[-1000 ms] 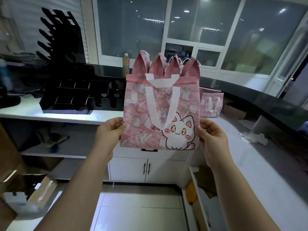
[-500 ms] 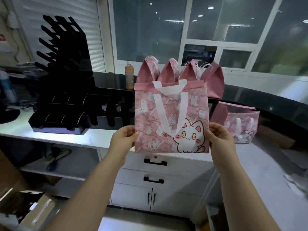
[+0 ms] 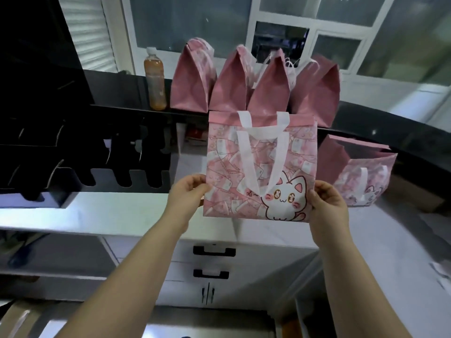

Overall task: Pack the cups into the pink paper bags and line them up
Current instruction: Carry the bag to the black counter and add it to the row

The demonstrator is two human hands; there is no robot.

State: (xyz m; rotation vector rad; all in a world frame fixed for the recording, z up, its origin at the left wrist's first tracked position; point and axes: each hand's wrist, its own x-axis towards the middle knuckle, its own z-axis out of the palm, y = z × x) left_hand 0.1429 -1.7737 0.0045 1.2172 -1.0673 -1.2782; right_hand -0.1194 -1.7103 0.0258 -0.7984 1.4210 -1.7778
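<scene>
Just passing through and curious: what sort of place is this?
Probably the staff side of a small shop or café counter. Pink bags stand in a row on a dark ledge, a cat-print bag is held up, and a black slotted rack sits on the white counter.

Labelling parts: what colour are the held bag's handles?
White handles on the pink bag; head view shows it best.

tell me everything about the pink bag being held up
The pink bag is flat, upright and held in the air, front toward the camera. It looks like thin paper or fabric, patterned with pale rectangles, with a white cartoon cat at the lower right and white strap handles hanging down its front. The left hand pinches its lower left edge, the right hand its lower right edge.
</scene>
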